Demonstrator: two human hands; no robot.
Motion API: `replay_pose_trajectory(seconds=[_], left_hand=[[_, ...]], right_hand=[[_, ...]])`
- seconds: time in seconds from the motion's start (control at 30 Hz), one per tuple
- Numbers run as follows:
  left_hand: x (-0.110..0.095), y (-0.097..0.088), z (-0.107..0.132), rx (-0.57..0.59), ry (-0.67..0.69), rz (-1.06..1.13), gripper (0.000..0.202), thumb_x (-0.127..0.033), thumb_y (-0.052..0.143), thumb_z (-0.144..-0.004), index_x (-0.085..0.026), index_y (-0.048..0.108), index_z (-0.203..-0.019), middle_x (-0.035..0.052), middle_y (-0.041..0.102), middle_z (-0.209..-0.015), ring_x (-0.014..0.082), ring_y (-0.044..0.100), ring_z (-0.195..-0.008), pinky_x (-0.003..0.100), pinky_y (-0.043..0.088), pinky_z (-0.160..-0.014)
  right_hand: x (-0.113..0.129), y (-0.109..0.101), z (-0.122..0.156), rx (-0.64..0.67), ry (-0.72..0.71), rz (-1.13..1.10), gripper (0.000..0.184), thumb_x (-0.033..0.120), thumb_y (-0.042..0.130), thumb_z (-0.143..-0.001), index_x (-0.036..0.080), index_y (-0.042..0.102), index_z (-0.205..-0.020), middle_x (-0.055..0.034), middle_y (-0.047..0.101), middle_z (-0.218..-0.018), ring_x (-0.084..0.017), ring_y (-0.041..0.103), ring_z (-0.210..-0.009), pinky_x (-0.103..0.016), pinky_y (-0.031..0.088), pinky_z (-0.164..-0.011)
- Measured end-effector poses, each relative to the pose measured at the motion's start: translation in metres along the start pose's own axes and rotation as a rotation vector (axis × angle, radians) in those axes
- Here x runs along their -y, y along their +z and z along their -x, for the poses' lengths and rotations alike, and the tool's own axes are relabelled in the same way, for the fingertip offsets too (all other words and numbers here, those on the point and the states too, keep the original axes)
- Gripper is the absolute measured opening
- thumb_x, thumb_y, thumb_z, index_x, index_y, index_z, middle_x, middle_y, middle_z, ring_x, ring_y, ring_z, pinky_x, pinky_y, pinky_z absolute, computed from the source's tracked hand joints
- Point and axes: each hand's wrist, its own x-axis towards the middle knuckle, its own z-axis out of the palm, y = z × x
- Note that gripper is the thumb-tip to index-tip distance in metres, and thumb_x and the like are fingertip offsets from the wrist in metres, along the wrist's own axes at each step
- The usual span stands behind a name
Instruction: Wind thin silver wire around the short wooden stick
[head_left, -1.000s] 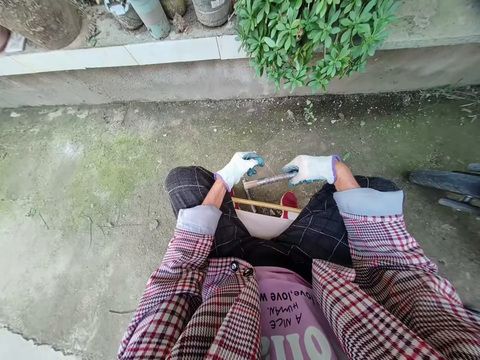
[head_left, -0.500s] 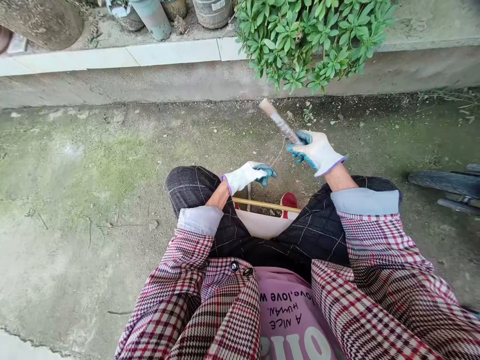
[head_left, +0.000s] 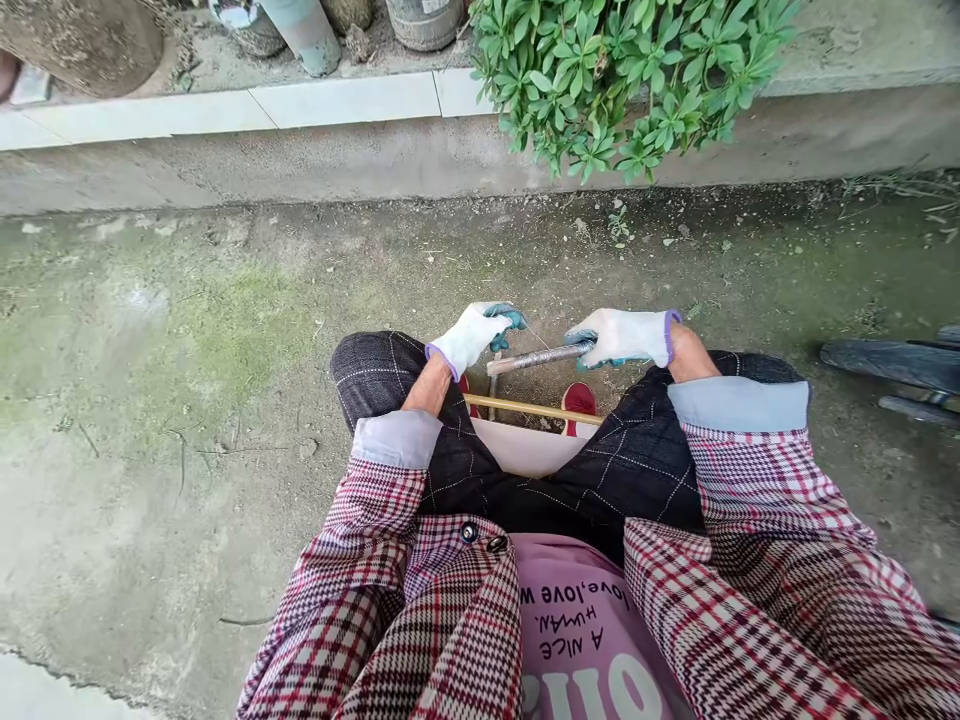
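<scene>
In my right hand (head_left: 621, 336), in a white glove with blue-green coated fingers, is a short wooden stick (head_left: 540, 358). Silvery wrapping covers the part nearest my fingers, and the bare pale end points left. A thin wire or thread (head_left: 534, 332) runs between this stick and my left hand (head_left: 481, 332). My left hand wears a matching glove, its fingers pinched together on the strand. Below both hands a thin yellowish rod (head_left: 525, 405) lies crosswise between my knees. The fingertips of my right hand are partly hidden behind the stick.
A leafy green plant (head_left: 637, 70) overhangs a low tiled ledge (head_left: 337, 103) ahead. Several pots, one a grey bucket (head_left: 425, 25), stand on it to the left. A dark wheel (head_left: 892, 360) is at my right. Red shoes (head_left: 579, 402) show between my knees.
The stick has swung down from pointing up and left to lying nearly level between my hands. My right hand has turned and lowered; my left has risen slightly leftward.
</scene>
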Motion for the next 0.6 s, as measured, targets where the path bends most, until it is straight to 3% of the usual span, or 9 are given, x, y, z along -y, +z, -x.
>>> replay_pose_trajectory(seconds=[0.13, 0.27, 0.4, 0.47, 0.53, 0.6], left_hand=[[0.005, -0.001, -0.003, 0.048, 0.027, 0.072, 0.0, -0.011, 0.073, -0.08, -0.011, 0.073, -0.08, 0.0019, 0.072, -0.078, 0.0081, 0.055, -0.061, 0.024, 0.049, -0.064], [0.01, 0.011, 0.002, 0.18, 0.004, 0.048, 0.006, -0.014, 0.07, -0.087, -0.011, 0.075, -0.087, -0.0001, 0.068, -0.072, 0.0065, 0.052, -0.052, 0.025, 0.05, -0.06], [0.014, 0.022, 0.007, 0.335, 0.025, -0.001, 0.014, -0.017, 0.067, -0.089, -0.011, 0.079, -0.089, -0.0004, 0.067, -0.066, 0.0077, 0.057, -0.054, 0.023, 0.048, -0.06], [0.015, 0.023, 0.009, 0.367, 0.038, -0.031, 0.015, -0.018, 0.068, -0.089, -0.01, 0.08, -0.091, -0.0001, 0.067, -0.065, 0.0086, 0.059, -0.057, 0.022, 0.047, -0.062], [0.013, 0.023, 0.011, 0.38, 0.028, -0.068, 0.016, -0.018, 0.068, -0.088, -0.01, 0.081, -0.092, -0.0002, 0.067, -0.063, 0.0093, 0.059, -0.057, 0.022, 0.047, -0.062], [0.011, 0.021, 0.012, 0.347, 0.015, -0.087, 0.016, -0.018, 0.068, -0.088, -0.01, 0.081, -0.091, -0.0004, 0.068, -0.064, 0.0086, 0.054, -0.055, 0.022, 0.045, -0.06]], right_hand=[[0.005, -0.003, 0.01, -0.066, -0.158, -0.445, 0.027, 0.039, 0.082, -0.07, 0.022, 0.067, -0.085, 0.0035, 0.063, -0.072, -0.013, 0.056, -0.06, -0.027, 0.047, -0.055], [0.009, -0.001, 0.007, -0.357, -0.127, -0.758, 0.033, 0.037, 0.088, -0.068, 0.024, 0.074, -0.096, -0.0011, 0.071, -0.083, -0.015, 0.06, -0.066, -0.028, 0.055, -0.055], [0.003, 0.001, -0.007, -0.631, -0.058, -0.87, 0.035, 0.033, 0.086, -0.071, 0.025, 0.076, -0.103, -0.0042, 0.074, -0.091, -0.016, 0.06, -0.064, -0.03, 0.057, -0.052], [-0.002, 0.0, -0.014, -0.715, 0.019, -0.782, 0.038, 0.034, 0.08, -0.078, 0.024, 0.075, -0.115, -0.0067, 0.076, -0.1, -0.019, 0.064, -0.068, -0.034, 0.06, -0.056], [-0.006, -0.002, -0.018, -0.707, 0.137, -0.434, 0.042, 0.035, 0.069, -0.089, 0.022, 0.072, -0.129, -0.0096, 0.078, -0.11, -0.024, 0.07, -0.081, -0.039, 0.063, -0.068], [-0.007, -0.002, -0.02, -0.592, 0.239, -0.021, 0.042, 0.031, 0.064, -0.092, 0.019, 0.072, -0.132, -0.0135, 0.078, -0.118, -0.03, 0.074, -0.097, -0.043, 0.062, -0.083]])
